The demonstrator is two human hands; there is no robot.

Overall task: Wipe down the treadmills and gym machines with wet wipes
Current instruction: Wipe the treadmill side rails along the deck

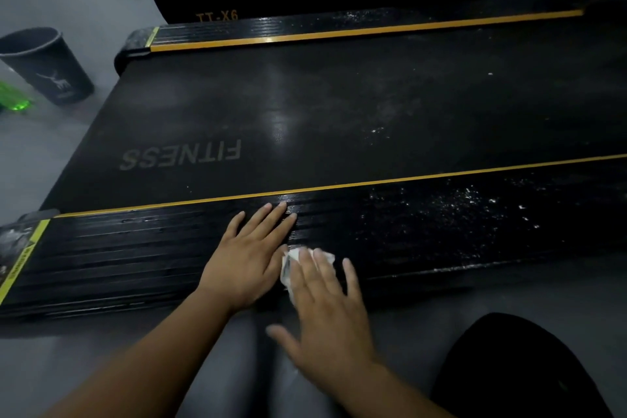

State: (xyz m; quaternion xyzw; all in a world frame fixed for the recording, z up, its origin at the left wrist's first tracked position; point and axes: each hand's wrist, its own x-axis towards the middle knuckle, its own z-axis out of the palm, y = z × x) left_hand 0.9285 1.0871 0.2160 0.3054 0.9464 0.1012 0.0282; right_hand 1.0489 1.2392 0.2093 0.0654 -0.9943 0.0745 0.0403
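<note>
My left hand point(251, 258) lies flat, fingers straight, on the near side rail point(135, 248) of the treadmill point(305, 105). At its 3 o'clock my right hand point(325, 302), fingers straight, presses the crumpled wet wipe point(288, 266) onto that rail; white specks point(458, 207) lie toward 2 o'clock

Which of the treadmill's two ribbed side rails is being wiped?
The near rail, closest to the camera: the right hand presses the wet wipe on it. The far rail, beyond the belt, is untouched.

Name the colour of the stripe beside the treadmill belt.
The stripe is orange-yellow, seen best in head view.
</note>
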